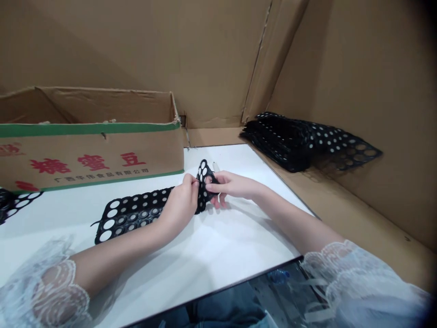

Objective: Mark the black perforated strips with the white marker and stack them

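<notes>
A black sheet full of round holes (pixel 131 213) lies on the white tabletop (pixel 218 246), its right end curled upward. My left hand (pixel 182 200) pinches that raised end from the left with fingers closed. My right hand (pixel 227 186) grips the same raised end from the right, fingers curled round its edge. Both wrists rest low over the table, and both arms wear white lace sleeves.
An open cardboard box (pixel 92 136) with a green stripe and red characters stands at the back left. A stack of black perforated sheets (pixel 300 141) lies on the cardboard ledge at the right. Another black sheet (pixel 13 202) pokes in at the left edge. Cardboard walls enclose the area.
</notes>
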A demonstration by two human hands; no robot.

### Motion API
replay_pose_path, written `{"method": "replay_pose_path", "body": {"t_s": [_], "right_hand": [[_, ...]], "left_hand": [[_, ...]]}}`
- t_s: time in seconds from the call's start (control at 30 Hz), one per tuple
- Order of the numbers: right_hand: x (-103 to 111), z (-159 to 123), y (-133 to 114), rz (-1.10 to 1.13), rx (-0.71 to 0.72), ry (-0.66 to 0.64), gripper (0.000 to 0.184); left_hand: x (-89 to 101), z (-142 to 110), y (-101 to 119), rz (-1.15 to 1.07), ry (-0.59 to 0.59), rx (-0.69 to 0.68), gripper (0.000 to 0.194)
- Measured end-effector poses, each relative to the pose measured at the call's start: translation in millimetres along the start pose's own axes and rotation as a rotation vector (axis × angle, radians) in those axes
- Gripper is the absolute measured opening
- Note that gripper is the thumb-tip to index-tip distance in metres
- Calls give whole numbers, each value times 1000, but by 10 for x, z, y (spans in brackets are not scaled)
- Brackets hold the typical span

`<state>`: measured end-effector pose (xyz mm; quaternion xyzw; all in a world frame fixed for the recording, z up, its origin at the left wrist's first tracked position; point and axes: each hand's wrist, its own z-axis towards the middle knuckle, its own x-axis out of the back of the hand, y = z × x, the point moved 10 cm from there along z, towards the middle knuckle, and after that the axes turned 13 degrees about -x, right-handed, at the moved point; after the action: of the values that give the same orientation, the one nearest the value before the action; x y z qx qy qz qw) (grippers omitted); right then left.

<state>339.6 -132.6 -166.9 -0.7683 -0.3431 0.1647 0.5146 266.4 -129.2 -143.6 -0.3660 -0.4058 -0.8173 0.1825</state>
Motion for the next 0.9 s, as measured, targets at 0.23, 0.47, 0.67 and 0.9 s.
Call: {"method": "replay_pose_path", "body": {"t_s": [0.23, 0.47, 0.67, 0.9], "right_hand": [[-68, 152, 12, 173, 133, 123, 22], [-22, 172, 69, 279, 143, 203, 16], [-33, 173, 58, 290, 163, 206, 15], [-79, 115, 24, 157, 184, 234, 30]], "left_hand": [[-68, -75, 46, -293, 18, 12, 22], [-97, -39, 51, -328, -26, -34, 21], [-78, -49, -67, -290, 15, -7, 21], [-55, -50, -2, -338, 10, 6, 19]]}}
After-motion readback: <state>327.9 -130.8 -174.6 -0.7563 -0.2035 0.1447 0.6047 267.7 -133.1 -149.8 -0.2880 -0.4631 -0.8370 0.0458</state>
